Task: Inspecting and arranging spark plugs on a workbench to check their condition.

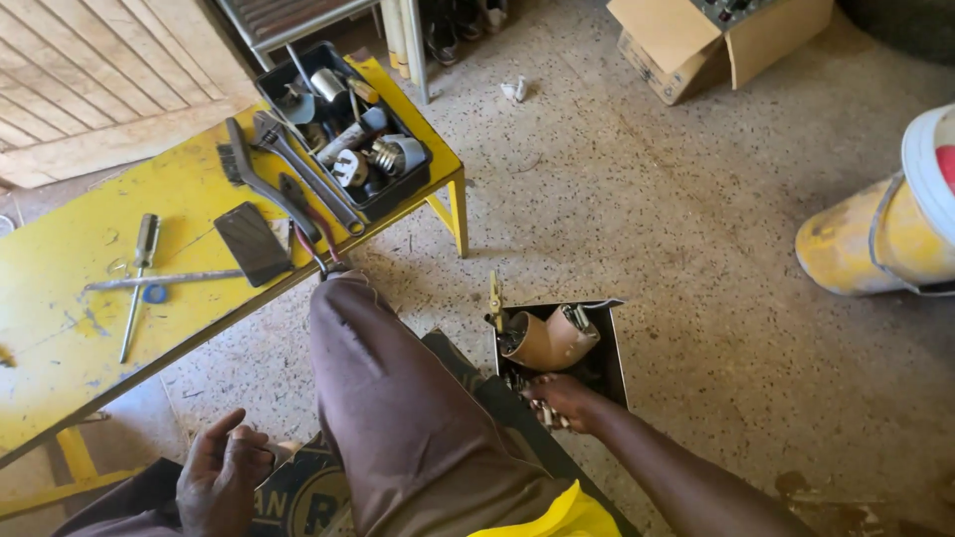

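Two hands are seen: right hand (565, 398), fingers curled among small metal fittings, in the black box (615, 348); left hand (221, 477) rests loosely open, holding nothing.

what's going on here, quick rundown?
A seated person reaches the right hand into a dark box on the floor, among small metal parts; a tan pipe elbow lies in the box too. The left hand rests open near the knee, holding nothing. On the yellow bench lie a phone, wrenches and a black tray of fittings.
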